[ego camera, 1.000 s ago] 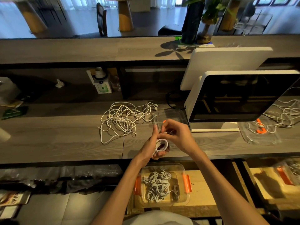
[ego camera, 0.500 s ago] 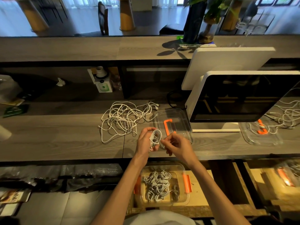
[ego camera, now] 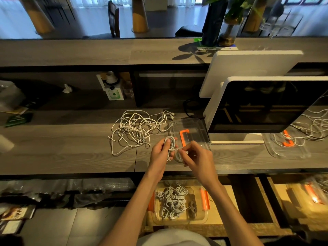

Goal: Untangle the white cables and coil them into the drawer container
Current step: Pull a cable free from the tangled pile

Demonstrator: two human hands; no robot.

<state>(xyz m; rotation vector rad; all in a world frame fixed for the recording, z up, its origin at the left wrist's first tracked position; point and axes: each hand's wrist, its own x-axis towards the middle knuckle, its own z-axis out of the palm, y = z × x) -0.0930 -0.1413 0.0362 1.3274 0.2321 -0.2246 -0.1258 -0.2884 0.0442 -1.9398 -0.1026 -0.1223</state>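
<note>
A: How far along is the job?

B: Partway, I'd say. The container [ego camera: 181,221] in the open drawer [ego camera: 229,206] below the desk [ego camera: 71,150] already holds a good heap of coiled cables [ego camera: 173,201], so a fair number look finished.

A: And what are the hands doing?

B: The left hand [ego camera: 160,153] has its fingers curled round a small white coil [ego camera: 170,148], held just above the desk edge. The right hand [ego camera: 198,157] pinches the loose end of that same cable beside the coil, apparently wrapping or tucking it off.

A: So that one is nearly ready to drop in?

B: It looks so, though it is not in the container yet.

A: What is left?

B: A loose tangle of white cables [ego camera: 134,130] lies on the desk, near the hands on their left, knotted and unsorted. The clear lid [ego camera: 191,128] with an orange clip sits just beside it, off the container. How many cables are in the tangle I cannot tell.
</note>
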